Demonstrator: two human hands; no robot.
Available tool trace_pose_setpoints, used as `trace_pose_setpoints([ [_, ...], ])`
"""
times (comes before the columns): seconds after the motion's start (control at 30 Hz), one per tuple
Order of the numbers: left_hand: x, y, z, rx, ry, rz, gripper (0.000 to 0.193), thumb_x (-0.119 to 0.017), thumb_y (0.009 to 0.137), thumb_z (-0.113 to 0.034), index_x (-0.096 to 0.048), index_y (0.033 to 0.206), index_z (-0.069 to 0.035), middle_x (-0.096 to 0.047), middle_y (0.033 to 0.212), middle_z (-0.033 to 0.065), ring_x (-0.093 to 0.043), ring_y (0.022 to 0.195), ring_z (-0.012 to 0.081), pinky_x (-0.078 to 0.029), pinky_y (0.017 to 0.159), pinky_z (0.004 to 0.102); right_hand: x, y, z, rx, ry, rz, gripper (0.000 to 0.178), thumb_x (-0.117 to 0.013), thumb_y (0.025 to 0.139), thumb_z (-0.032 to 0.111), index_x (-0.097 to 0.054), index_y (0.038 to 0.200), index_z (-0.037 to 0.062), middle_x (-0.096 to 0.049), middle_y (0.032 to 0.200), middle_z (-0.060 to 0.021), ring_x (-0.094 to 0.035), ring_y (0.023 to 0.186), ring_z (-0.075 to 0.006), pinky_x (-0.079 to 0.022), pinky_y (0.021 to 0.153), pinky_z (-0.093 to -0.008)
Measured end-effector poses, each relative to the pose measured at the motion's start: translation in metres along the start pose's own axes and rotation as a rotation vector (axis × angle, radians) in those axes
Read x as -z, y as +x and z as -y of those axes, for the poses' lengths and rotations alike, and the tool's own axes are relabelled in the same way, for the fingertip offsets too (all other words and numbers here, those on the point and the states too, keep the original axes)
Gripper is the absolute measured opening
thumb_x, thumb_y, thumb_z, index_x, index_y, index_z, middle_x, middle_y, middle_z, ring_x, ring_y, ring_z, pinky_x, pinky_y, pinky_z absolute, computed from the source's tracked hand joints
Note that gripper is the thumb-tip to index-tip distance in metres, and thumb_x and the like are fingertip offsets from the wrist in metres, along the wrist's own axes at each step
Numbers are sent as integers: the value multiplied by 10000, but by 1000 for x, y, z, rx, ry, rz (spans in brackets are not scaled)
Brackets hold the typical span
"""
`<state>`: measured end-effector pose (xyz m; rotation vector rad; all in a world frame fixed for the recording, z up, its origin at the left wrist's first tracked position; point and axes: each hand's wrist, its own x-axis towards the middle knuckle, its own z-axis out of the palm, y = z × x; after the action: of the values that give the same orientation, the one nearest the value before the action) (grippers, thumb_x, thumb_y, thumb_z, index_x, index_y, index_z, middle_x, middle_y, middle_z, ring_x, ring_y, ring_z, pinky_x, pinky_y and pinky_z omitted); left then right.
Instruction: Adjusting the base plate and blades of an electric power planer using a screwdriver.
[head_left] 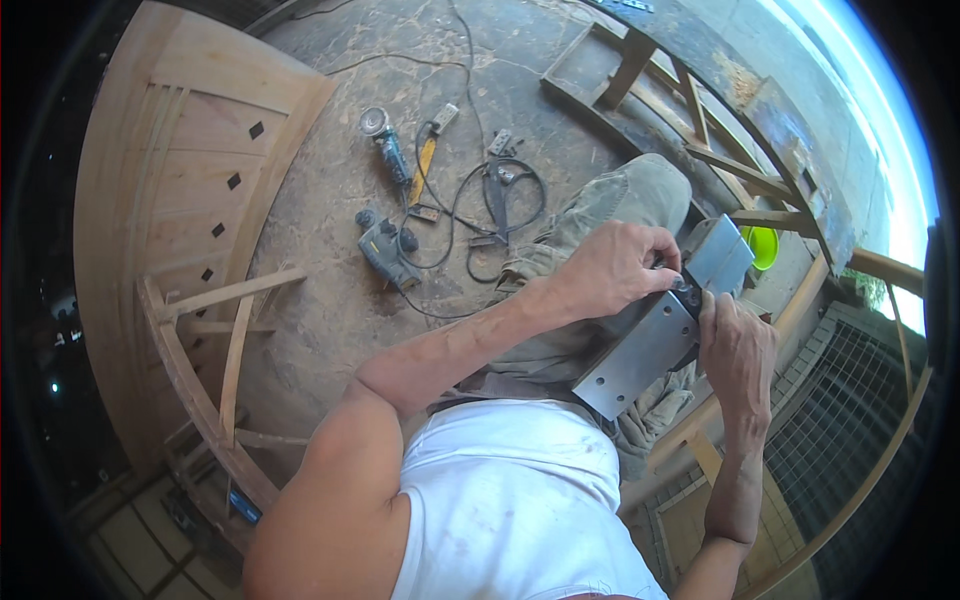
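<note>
Across my lap lies what looks like an electric planer (640, 352), its flat grey metal sole turned up, with screw holes along the plates and a dark gap between them. My left hand (615, 265) reaches to this gap from the left, thumb and fingers pinched together. Something small and shiny shows by the fingertips, too small to name. My right hand (738, 350) grips the planer's right side, with the thumb and forefinger close to the gap. The planer's underside is hidden by its sole and my legs.
On the stained concrete floor are an angle grinder (388, 145), a grey-green power tool (387, 250), a yellow tool (423, 170) and tangled black cords (460, 225). A wooden door panel (200, 190) stands left, near a wooden frame (235, 370). A green bowl (762, 247) lies right.
</note>
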<state>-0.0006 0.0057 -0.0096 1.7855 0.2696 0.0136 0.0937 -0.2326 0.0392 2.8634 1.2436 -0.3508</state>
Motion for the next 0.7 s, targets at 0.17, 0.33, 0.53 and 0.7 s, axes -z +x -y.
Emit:
trace_pose_setpoints([
  [0.17, -2, -7, 17, -32, -26, -19, 275, -852, 919, -274, -852, 1058, -36, -705, 731, 119, -699, 692, 257, -537, 694, 417, 13, -1, 24, 138, 40, -170, 256, -699, 1091, 159, -604, 901, 15, -625, 835, -175, -676, 837, -384, -534, 771, -534],
  [0.33, -23, 4, 25, -132, -2, -90, 252, -832, 878, -256, -858, 1010, -43, -737, 771, 149, -765, 757, 333, -589, 755, 455, -27, -10, -27, -52, -4, 41, 182, -717, 1051, 114, -597, 974, 1, -634, 911, -194, -678, 888, -415, -521, 800, -551],
  [0.53, -20, 2, 20, -88, -43, -57, 227, -813, 841, -210, -849, 972, -29, -748, 778, 155, -770, 760, 331, -598, 764, 465, 3, -8, -10, 147, 151, -114, 144, -682, 1086, 77, -597, 1047, -32, -643, 973, -228, -657, 887, -454, -496, 784, -563],
  [0.7, -23, 5, 24, -78, -48, -53, 245, -813, 832, -213, -840, 967, -10, -735, 758, 170, -766, 751, 330, -592, 742, 471, -22, -11, -34, 52, 28, 40, 129, -680, 1069, 37, -617, 1153, -39, -627, 962, -239, -660, 901, -470, -499, 804, -575],
])
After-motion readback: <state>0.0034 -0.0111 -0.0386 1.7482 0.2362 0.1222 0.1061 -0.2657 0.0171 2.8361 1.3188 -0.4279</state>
